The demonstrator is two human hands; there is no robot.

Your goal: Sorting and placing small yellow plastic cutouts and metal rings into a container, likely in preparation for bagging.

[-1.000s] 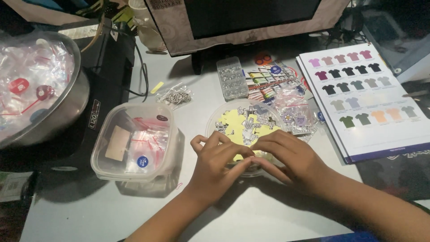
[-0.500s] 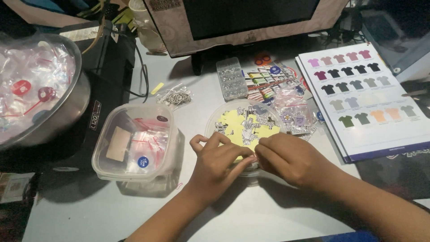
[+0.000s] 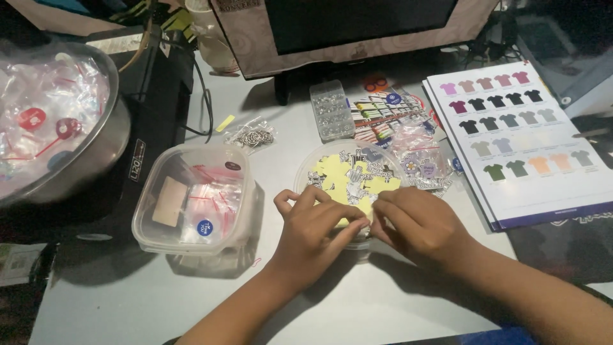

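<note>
Head view: left hand and right hand are meeting over the round tub.
Fingers: pinching narrow around a small yellow cutout.
Risk: cutout is likely tearing if tugged.

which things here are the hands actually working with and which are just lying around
In hand: left hand, right hand, round clear tub, yellow cut-outs.

Lying about: square plastic container, metal bowl, shirt colour chart, bag of metal rings, monitor.

bowl: shiny metal
tub: clear plastic, glossy
round dish: clear plastic
colour chart: glossy paper
desk: matt, smooth
</note>
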